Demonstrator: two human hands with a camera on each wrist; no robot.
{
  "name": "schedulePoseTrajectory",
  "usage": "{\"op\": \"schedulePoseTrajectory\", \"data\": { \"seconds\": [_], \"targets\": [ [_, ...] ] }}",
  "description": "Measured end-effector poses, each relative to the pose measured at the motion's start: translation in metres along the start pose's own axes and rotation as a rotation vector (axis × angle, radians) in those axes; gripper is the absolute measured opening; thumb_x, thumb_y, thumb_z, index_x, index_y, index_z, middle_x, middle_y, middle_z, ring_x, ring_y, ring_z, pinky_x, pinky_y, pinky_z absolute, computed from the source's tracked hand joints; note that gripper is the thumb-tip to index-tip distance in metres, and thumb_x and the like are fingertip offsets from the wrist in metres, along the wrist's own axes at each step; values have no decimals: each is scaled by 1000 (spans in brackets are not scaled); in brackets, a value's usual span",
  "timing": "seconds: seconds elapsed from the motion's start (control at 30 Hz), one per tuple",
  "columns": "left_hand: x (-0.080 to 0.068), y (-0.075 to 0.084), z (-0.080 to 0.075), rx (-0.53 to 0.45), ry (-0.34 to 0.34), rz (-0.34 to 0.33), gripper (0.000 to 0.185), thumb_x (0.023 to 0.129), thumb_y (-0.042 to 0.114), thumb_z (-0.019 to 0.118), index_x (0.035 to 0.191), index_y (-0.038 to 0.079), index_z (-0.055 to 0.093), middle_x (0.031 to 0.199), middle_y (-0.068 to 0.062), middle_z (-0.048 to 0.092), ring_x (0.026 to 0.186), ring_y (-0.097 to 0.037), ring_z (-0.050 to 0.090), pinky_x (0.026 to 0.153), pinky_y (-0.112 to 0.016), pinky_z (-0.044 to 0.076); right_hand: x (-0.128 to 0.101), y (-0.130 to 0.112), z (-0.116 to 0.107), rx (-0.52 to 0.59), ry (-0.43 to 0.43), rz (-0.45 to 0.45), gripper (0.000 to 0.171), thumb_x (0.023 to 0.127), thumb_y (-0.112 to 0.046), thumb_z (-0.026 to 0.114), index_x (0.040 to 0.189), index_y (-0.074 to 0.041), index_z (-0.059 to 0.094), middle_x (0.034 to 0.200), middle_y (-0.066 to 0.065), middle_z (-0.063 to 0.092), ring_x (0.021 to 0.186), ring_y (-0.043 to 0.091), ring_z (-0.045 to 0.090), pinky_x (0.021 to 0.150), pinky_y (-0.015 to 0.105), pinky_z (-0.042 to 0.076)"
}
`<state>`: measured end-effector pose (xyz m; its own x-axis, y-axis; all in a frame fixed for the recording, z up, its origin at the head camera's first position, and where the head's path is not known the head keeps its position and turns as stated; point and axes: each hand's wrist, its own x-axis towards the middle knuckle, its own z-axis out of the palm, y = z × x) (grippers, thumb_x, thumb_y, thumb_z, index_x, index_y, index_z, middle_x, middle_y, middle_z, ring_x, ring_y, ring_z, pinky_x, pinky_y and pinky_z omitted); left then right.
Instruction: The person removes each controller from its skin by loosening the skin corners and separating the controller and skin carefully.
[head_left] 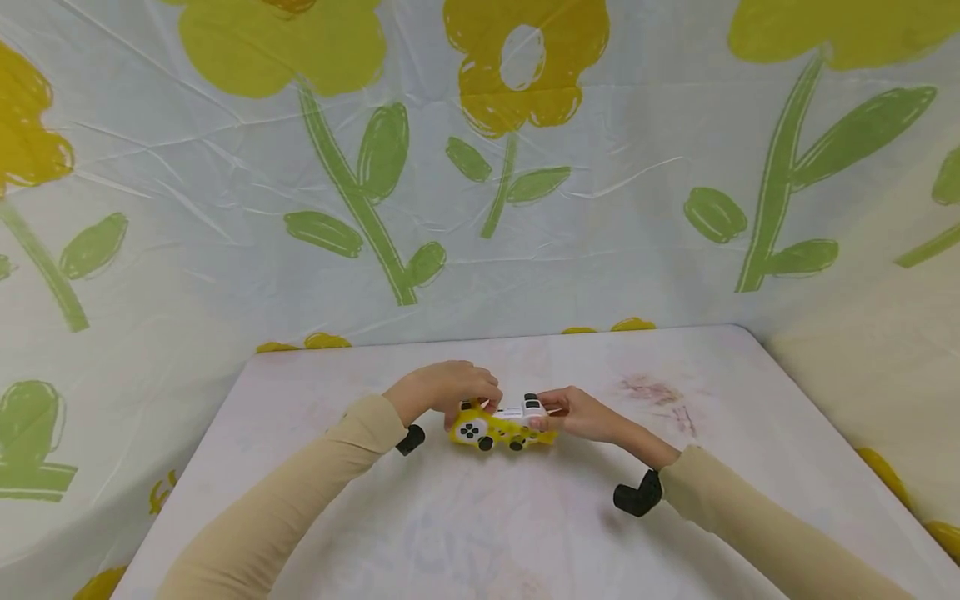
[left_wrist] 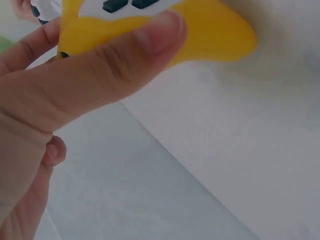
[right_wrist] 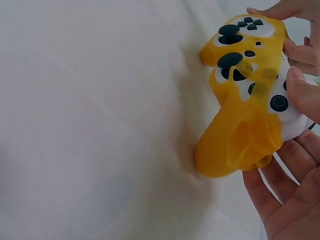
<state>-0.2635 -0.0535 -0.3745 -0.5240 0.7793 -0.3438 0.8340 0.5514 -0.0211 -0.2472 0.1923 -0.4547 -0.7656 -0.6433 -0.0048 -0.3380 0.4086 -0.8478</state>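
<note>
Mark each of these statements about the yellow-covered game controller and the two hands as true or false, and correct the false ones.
1. Both hands hold the white game controller in its yellow silicone cover. True.
2. The controller hangs high above the white table. False: it sits low, at or just above the tabletop.
3. The left hand grips the controller's left end, thumb pressed on the yellow cover. True.
4. The yellow cover wraps the controller fully on the side of the right hand. False: bare white shell shows there, with the cover pulled loose.
5. The cloth behind the table is plain grey. False: the backdrop bears yellow flowers with green stems.
</note>
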Motion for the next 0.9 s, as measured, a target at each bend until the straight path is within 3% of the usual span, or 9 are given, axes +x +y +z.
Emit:
{"op": "schedulePoseTrajectory", "data": {
  "seconds": [0.37, 0.73, 0.9],
  "targets": [
    [1, -13, 7, 31, 68, 33, 50, 60, 27, 87, 92, 20, 50, 93, 8, 49, 86, -10, 47, 72, -22, 38, -1, 2, 0, 25, -9, 15, 50, 93, -26, 64, 127, 9, 55, 115, 20, 68, 98, 17, 64, 79, 19, 51],
    [-3, -22, 13, -3, 113, 10, 51, 61, 33, 84, 97, 19, 49, 88, 8, 51, 79, -8, 45, 63, -22, 32, 1, -1, 1, 37, -11, 31, 44, 93, -23, 63, 125, 7, 57, 113, 19, 68, 93, 14, 63, 77, 20, 50],
    [-8, -27, 16, -36, 173, 17, 50, 60, 35, 83, 89, 18, 47, 79, 6, 49, 71, -7, 41, 61, -21, 29, 2, -3, 1, 22, -1, 45, 46, 93, -24, 63, 127, 7, 55, 114, 18, 68, 95, 14, 64, 78, 21, 50]
  ]
}}
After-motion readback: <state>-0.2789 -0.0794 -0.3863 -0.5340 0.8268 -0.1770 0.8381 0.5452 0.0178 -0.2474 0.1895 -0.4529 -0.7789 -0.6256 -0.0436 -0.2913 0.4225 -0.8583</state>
